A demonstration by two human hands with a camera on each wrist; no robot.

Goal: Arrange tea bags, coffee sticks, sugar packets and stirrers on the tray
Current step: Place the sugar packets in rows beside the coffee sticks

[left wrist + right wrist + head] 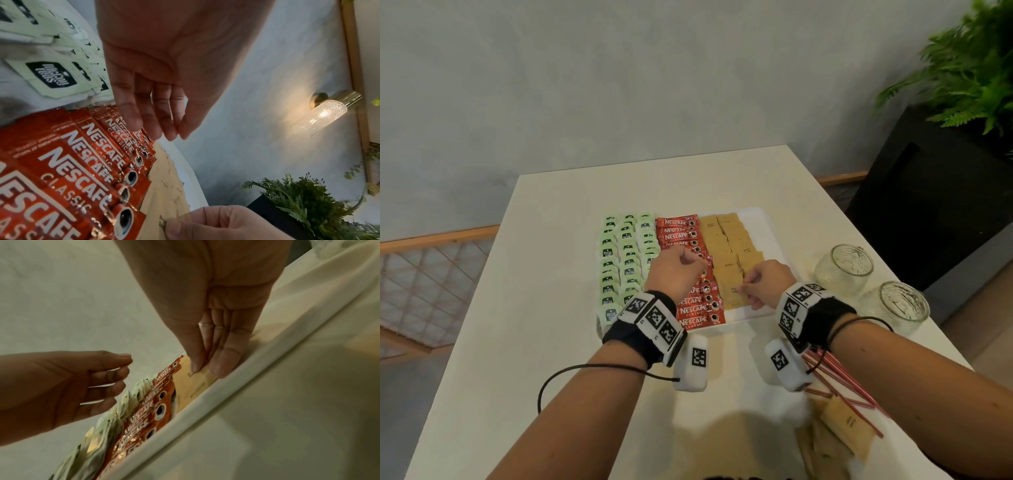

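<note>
A white tray holds columns of green tea bags on the left, red coffee sticks down the middle and brown sugar packets on the right. My right hand pinches a sugar packet at the near end of the brown column. In the right wrist view its fingertips press down on that packet beside the tray rim. My left hand hovers over the coffee sticks with its fingers loose and holding nothing.
Red-and-white striped stirrers and loose sugar packets lie on the table under my right forearm. Two glass jars stand right of the tray. A black planter with a fern is past the table's right edge.
</note>
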